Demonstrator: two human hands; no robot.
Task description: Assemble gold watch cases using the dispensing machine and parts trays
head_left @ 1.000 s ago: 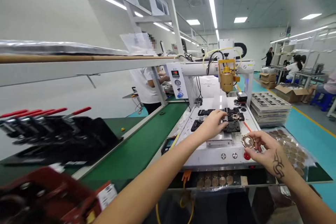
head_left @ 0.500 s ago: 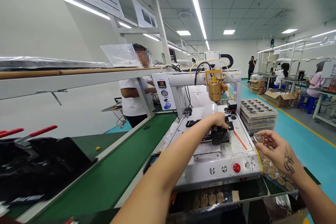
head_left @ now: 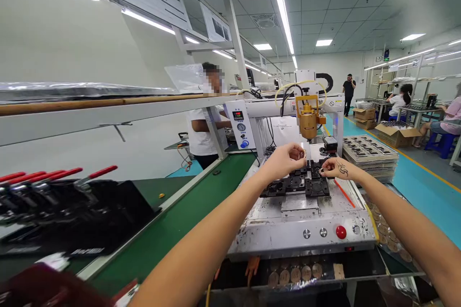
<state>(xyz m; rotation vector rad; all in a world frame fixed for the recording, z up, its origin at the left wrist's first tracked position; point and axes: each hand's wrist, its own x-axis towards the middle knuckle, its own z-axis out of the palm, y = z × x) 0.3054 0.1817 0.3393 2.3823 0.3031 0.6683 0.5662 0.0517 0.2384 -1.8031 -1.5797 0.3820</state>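
Observation:
My left hand [head_left: 292, 159] is raised just over the black fixture [head_left: 317, 189], its fingertips pinching a small gold-rimmed piece [head_left: 304, 153] that they partly cover. At the fixture's right side, my right hand [head_left: 338, 169] has thumb and finger closed on a round metal ring [head_left: 321, 171], placed at or just above the fixture. Whether the ring rests in it I cannot tell. The fixture sits on the white bed of a benchtop machine [head_left: 288, 232]. Above both hands hangs the machine's gold cylindrical head [head_left: 309, 123].
An orange stick [head_left: 345, 194] lies right of the fixture. Stacked trays [head_left: 370, 151] stand beyond the machine. Round discs [head_left: 295, 274] lie below its front edge. Red-handled clamps [head_left: 90, 180] stand left of the green belt [head_left: 187, 220]. A co-worker [head_left: 205, 129] stands behind the shelf frame.
My right hand has moved left with the ring, from beside the machine to the fixture. My left hand has lifted off the fixture with a small piece between its fingers. The view has turned left.

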